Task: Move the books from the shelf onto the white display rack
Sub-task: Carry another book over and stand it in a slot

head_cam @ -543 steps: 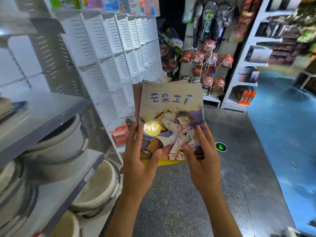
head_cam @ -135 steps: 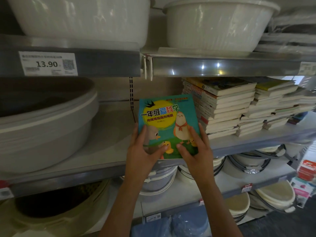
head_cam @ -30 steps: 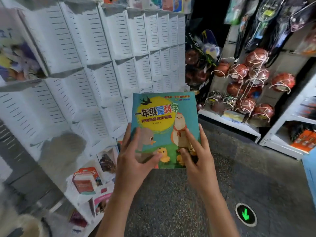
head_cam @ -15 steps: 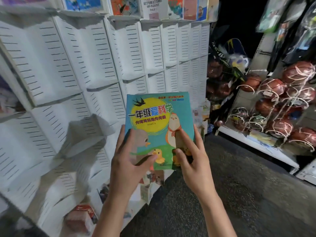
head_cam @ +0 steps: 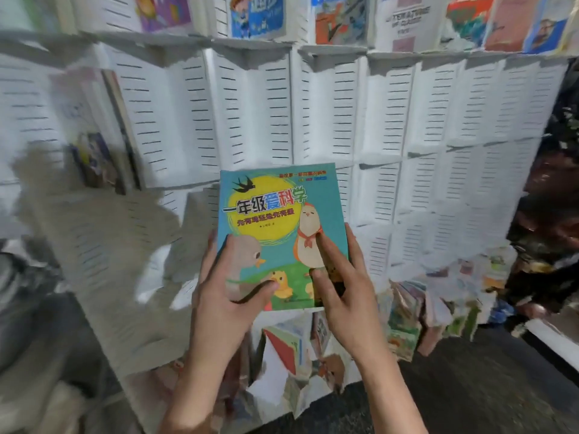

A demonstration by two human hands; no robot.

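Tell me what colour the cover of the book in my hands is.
Teal, with a big yellow circle behind the title; the book shows in the head view.

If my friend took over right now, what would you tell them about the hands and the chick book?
Left hand and right hand both hold the teal chick book by its lower edge, cover facing you, upright in front of the white display rack.
Done: the book is off the shelf and at the rack; other books already fill the top row.
Left: slip this one into a free pocket, then fetch more.
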